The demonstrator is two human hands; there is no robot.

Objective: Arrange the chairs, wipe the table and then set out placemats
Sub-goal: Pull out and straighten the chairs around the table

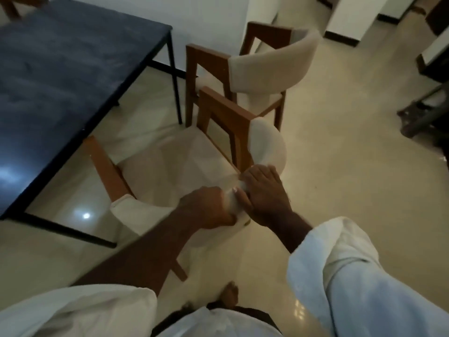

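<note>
Beside the table (pixel 73 57): dark blue top, matt with a faint mottled sheen, on thin black legs that look like painted metal. Nearest the table's corner, a chair (pixel 170 164) of smooth brown wood, satin finish, with a cream cloth backrest and seat. Beyond it, further from the table, a second chair (pixel 272 59): same wood, same soft cream upholstery. Under the table, glossy pale floor (pixel 340 166), polished and reflecting light.

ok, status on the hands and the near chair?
Left hand and right hand both gripping the cream curved backrest of the near wooden armchair. Chair beside the dark blue table, not tucked in. Second matching armchair stands just beyond.
</note>
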